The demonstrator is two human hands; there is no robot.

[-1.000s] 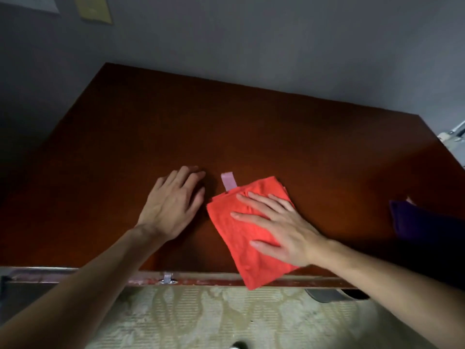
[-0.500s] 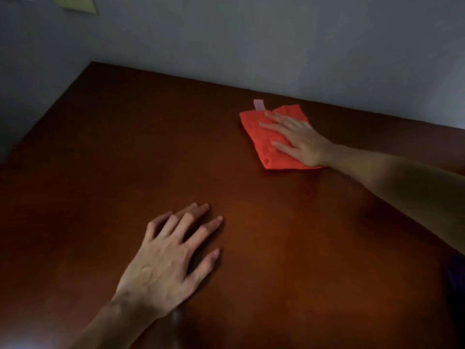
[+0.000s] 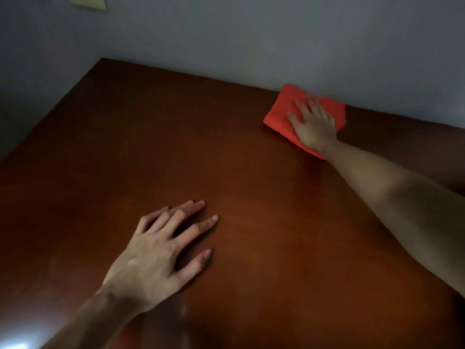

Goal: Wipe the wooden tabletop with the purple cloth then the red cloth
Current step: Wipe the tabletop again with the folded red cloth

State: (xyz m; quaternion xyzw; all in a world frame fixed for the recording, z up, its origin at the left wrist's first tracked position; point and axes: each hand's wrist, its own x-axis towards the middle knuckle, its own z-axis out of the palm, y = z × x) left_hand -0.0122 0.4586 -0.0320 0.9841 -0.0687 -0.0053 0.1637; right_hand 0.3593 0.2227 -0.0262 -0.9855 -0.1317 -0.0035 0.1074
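The folded red cloth (image 3: pixel 278 114) lies on the dark wooden tabletop (image 3: pixel 251 187) at its far edge, right up against the wall. My right hand (image 3: pixel 313 124) presses flat on the cloth with fingers spread, arm stretched across the table. My left hand (image 3: pixel 161 255) rests palm down on the bare wood near the front, fingers apart, holding nothing. The purple cloth is out of view.
A grey wall (image 3: pixel 251 41) runs along the table's far edge and down the left side. A yellowish paper (image 3: pixel 89 1) is stuck on the wall at the top left.
My right hand has slid the red cloth from the near edge across to the far edge, then a little to the right along the wall. My left hand stays planted.
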